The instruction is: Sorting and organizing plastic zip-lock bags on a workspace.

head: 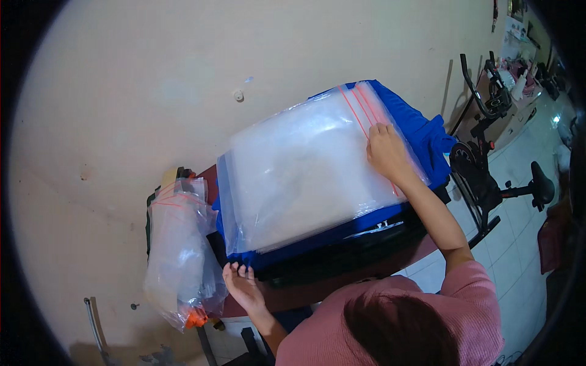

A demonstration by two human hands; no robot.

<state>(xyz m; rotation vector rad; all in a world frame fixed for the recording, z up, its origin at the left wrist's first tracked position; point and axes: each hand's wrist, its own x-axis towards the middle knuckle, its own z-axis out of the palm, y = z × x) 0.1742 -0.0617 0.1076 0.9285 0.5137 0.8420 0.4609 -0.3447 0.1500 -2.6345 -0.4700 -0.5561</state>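
A stack of large clear plastic zip bags (293, 169) lies flat, with red seal strips along its right end. My right hand (388, 151) rests over those strips, fingers bent and fingertips on the plastic; whether they pinch a bag is hidden. Beneath the stack, blue fabric (414, 132) spreads out past the right side. My left hand (242, 284) is held palm up near the stack's lower left corner, fingers slightly curled and apart, with nothing in it. To its left is a bundle of more clear zip bags (178, 251), also with red strips.
A glossy black surface (339, 249) shows below the blue fabric, on a reddish-brown table (293, 297). Behind stands a pale wall (183, 91). An exercise bike (485, 151) is at right on the tiled floor (512, 219). Something orange (196, 317) sits at the bundle's lower end.
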